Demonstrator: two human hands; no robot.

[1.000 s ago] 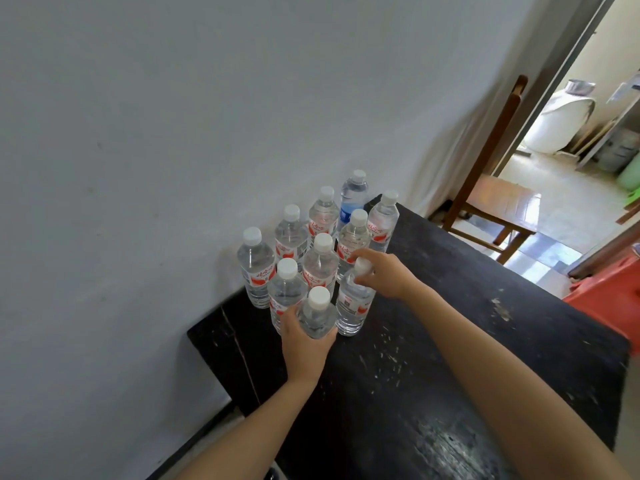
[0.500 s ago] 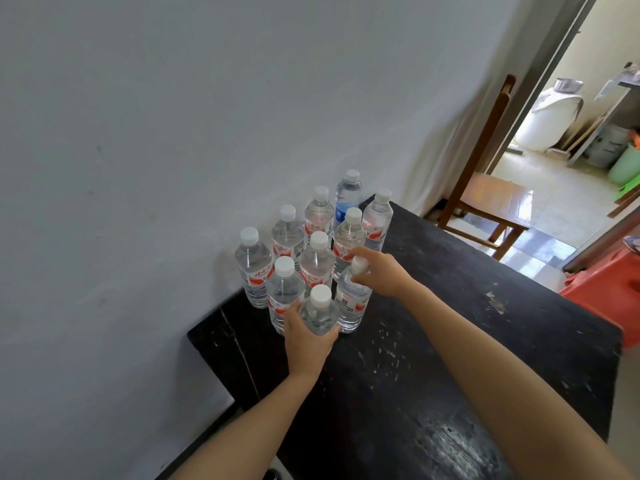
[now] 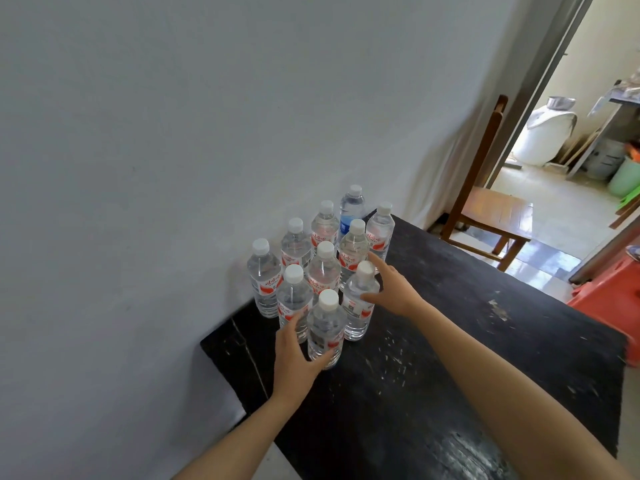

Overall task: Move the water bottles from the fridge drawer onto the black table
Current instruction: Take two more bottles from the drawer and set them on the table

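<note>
A head-worn camera looks down at a black table (image 3: 467,358) pushed against a pale grey wall (image 3: 173,150). Ten clear plastic water bottles (image 3: 323,268) with white caps stand upright in a tight cluster at the table's far left corner, close to the wall. Most carry red and white labels; one at the back, the blue-labelled bottle (image 3: 350,213), differs.

Two bare forearms reach in from the bottom of the view. The left hand (image 3: 294,358) stretches forward from the lower left, palm turned toward the nearest bottle (image 3: 325,332). Its fingers are spread on the bottle's left side and its thumb curves under the lower right; the grip is wide and loose, at most touching the bottle rather than closed around it. That bottle stands on the table at the front of the cluster.

The right hand (image 3: 394,289) comes in from the lower right, arm extended across the table. Its fingers are splayed open, the index finger pointing up toward the back bottles, the thumb just beside the front-right bottle (image 3: 360,303). The grip is wide and holds nothing.

Past the table's far edge stands a wooden chair (image 3: 491,209) beside an open doorway. An orange-red object (image 3: 613,292) sits at the right edge.
</note>
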